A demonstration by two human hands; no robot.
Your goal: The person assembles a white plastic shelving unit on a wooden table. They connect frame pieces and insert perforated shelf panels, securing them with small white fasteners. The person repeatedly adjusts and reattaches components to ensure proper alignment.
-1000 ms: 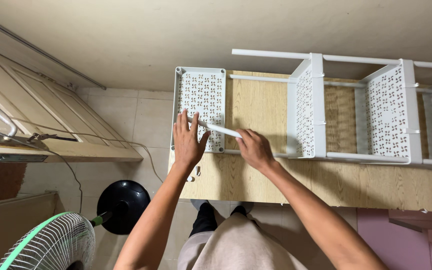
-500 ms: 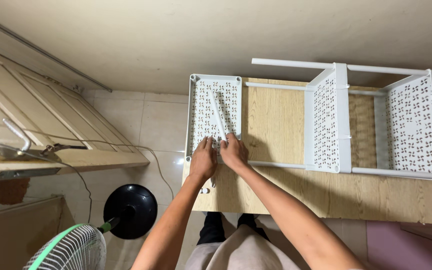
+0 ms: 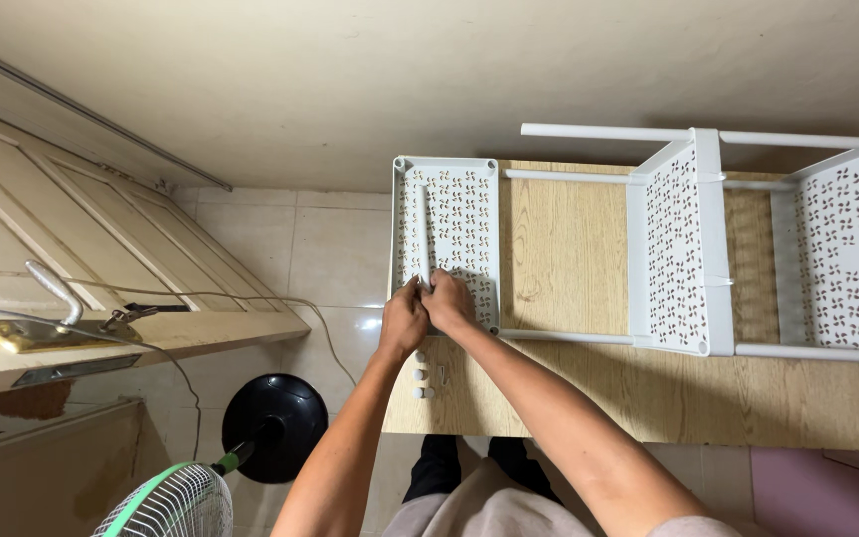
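A white plastic shelf rack (image 3: pixel 676 249) lies on its side on a wooden table (image 3: pixel 569 378). Its end shelf (image 3: pixel 461 224), perforated with small pinwheel holes, faces me. A white tube (image 3: pixel 422 231) lies along the left edge of that shelf. My left hand (image 3: pixel 403 320) and my right hand (image 3: pixel 446 300) are pressed together at the tube's near end, fingers closed around it at the shelf's near left corner.
Several small white caps (image 3: pixel 423 374) lie on the table just below my hands. A black-based fan with a green-rimmed grille (image 3: pixel 166 505) stands on the tiled floor at left, next to a wooden door (image 3: pixel 62 234) with a metal handle. A wall is behind the table.
The tube has swung from lying diagonally across the shelf to lying along its left edge. Both hands have come together at its near end. The view has shifted.
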